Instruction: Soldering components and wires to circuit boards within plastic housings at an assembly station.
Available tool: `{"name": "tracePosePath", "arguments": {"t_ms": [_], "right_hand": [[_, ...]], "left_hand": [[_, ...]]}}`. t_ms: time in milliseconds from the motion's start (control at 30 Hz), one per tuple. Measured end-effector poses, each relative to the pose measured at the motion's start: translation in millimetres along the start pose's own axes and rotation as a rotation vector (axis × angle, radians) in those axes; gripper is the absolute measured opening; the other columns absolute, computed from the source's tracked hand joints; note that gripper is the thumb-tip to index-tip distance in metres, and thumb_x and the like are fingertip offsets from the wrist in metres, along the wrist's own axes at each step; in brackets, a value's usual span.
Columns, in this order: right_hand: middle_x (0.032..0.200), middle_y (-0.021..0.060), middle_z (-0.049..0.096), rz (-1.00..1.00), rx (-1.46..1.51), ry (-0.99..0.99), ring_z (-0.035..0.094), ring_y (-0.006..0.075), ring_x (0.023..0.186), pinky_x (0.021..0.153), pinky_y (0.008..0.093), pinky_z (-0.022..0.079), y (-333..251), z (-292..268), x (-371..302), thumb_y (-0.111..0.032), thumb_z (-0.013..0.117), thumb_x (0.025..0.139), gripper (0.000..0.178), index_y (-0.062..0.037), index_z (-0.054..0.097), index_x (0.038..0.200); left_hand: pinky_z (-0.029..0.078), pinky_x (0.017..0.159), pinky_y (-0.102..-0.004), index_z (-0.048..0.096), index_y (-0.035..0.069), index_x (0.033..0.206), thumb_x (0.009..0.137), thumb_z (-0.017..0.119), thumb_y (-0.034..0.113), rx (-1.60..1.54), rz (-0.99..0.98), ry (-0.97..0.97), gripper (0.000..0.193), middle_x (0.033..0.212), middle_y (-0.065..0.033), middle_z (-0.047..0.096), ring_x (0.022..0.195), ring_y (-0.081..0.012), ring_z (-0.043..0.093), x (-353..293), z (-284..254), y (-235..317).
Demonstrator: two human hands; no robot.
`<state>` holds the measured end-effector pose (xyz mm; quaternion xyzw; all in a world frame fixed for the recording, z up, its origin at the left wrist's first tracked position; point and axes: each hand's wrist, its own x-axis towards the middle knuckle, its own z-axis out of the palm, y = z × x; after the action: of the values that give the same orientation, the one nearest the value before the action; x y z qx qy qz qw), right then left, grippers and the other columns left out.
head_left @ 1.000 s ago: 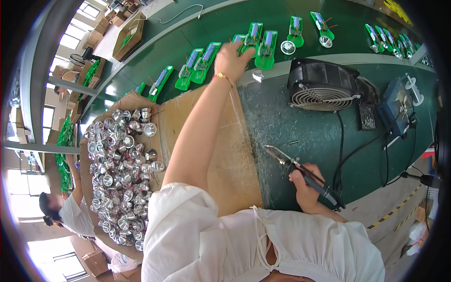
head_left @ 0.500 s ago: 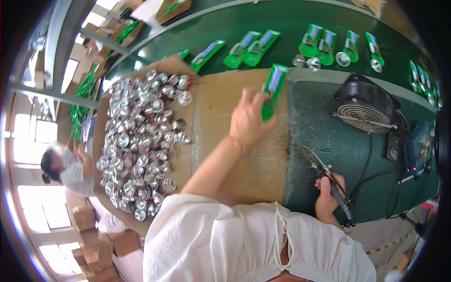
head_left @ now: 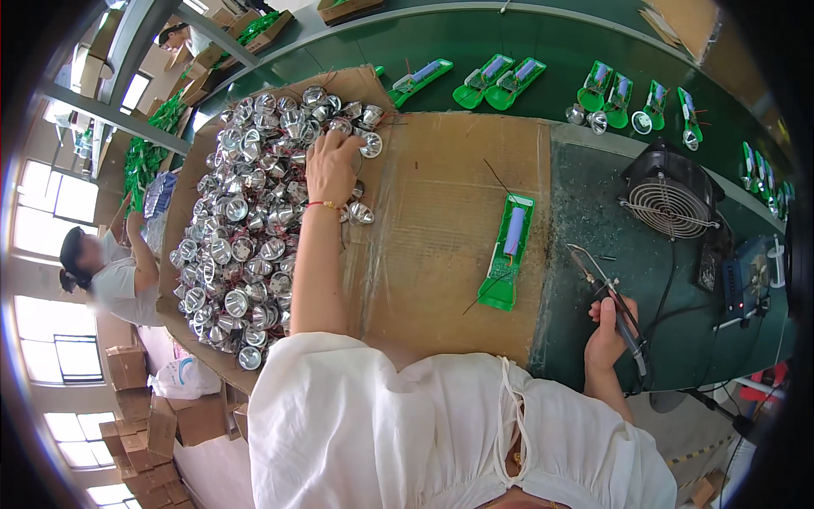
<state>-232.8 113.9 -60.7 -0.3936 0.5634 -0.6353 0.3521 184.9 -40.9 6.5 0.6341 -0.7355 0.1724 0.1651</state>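
My left hand (head_left: 332,174) is over the far right part of a heap of silvery reflector cups (head_left: 237,208) with thin red wires. Its fingers are spread and touch the cups, and I see nothing gripped in them. On the brown cardboard sheet lies a green plastic housing (head_left: 502,293) holding a lavender battery cell (head_left: 515,231), with dark wires sticking out. My right hand (head_left: 604,338) is closed around a soldering iron (head_left: 626,327), whose thin metal tip points up and left over the green bench, apart from the housing.
A black fan (head_left: 670,199) with a wire grille stands at the right, beside a blue soldering station (head_left: 750,280) and cables. Several green housings (head_left: 517,83) line the belt at the back, some with reflector cups. At the left a co-worker (head_left: 127,271) stands near green parts.
My left hand has let go of the green housing, now lying on the cardboard, and moved left to the reflector cups. My right hand still holds the soldering iron. The view has shifted slightly.
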Motion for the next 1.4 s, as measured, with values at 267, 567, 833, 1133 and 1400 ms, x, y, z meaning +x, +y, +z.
{"name": "tracePosePath", "arguments": {"t_ms": [267, 567, 833, 1133, 1400], "right_hand": [[0.071, 0.0059, 0.060, 0.010, 0.006, -0.020, 0.054, 0.0096, 0.059, 0.054, 0.0203, 0.042, 1, -5, -1, -0.014, 0.061, 0.084, 0.018, -0.0002, 0.057, 0.094], [0.075, 0.0090, 0.059, -0.004, 0.032, -0.050, 0.058, 0.0120, 0.062, 0.057, 0.0229, 0.048, -12, -2, -8, -0.011, 0.060, 0.083, 0.017, 0.0033, 0.055, 0.091], [0.072, 0.0089, 0.060, -0.269, -0.034, -0.608, 0.055, 0.0122, 0.058, 0.053, 0.0242, 0.043, -32, 17, -17, -0.005, 0.066, 0.076, 0.012, 0.0010, 0.057, 0.082], [0.067, 0.0049, 0.061, -0.099, -0.009, -0.372, 0.055, 0.0080, 0.059, 0.054, 0.0216, 0.044, -21, 27, -21, -0.008, 0.066, 0.080, 0.015, 0.0020, 0.057, 0.087], [0.067, 0.0043, 0.061, -0.011, -0.002, -0.354, 0.055, 0.0072, 0.058, 0.053, 0.0210, 0.044, -21, 31, -22, -0.007, 0.065, 0.080, 0.014, 0.0015, 0.057, 0.086]], "left_hand": [[0.037, 0.082, -0.0336, 0.070, 0.023, 0.076, 0.069, 0.066, 0.018, 0.199, 0.309, -0.268, 0.009, 0.086, 0.0023, 0.051, 0.092, -0.0169, 0.048, 10, 0, -14], [0.046, 0.055, -0.0223, 0.066, -0.001, 0.088, 0.078, 0.065, 0.006, -1.175, -0.573, -0.156, 0.013, 0.073, -0.0080, 0.067, 0.059, -0.0080, 0.059, -47, -23, 114], [0.041, 0.050, -0.0207, 0.066, -0.002, 0.087, 0.083, 0.065, 0.015, -1.122, -0.647, -0.523, 0.018, 0.066, -0.0003, 0.062, 0.056, -0.0041, 0.051, -113, -50, 157], [0.041, 0.057, -0.0303, 0.065, 0.002, 0.080, 0.080, 0.066, 0.015, -0.987, -0.366, -0.380, 0.013, 0.075, -0.0084, 0.054, 0.062, -0.0203, 0.052, -110, -31, 185], [0.041, 0.052, -0.0306, 0.065, 0.001, 0.076, 0.078, 0.067, 0.013, -0.978, -0.357, -0.280, 0.012, 0.077, -0.0095, 0.059, 0.058, -0.0209, 0.054, -108, -27, 195]]}}
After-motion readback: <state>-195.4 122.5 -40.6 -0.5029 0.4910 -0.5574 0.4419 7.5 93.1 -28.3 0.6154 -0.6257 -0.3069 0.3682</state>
